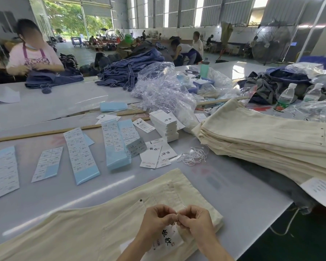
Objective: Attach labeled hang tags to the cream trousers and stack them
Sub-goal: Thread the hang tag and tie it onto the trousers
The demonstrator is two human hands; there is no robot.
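Both hands meet fingertip to fingertip above the cream trousers (94,228): left hand (156,217) and right hand (196,218), fingers curled, pinch a thin string over the hang tag (167,240).

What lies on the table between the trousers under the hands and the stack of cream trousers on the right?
Nothing visible blocks that way. Both hands, left hand and right hand, pinch the string above the hang tag on the trousers. Bare table separates them from the stack. The loose strings lie farther back, beside the stack.
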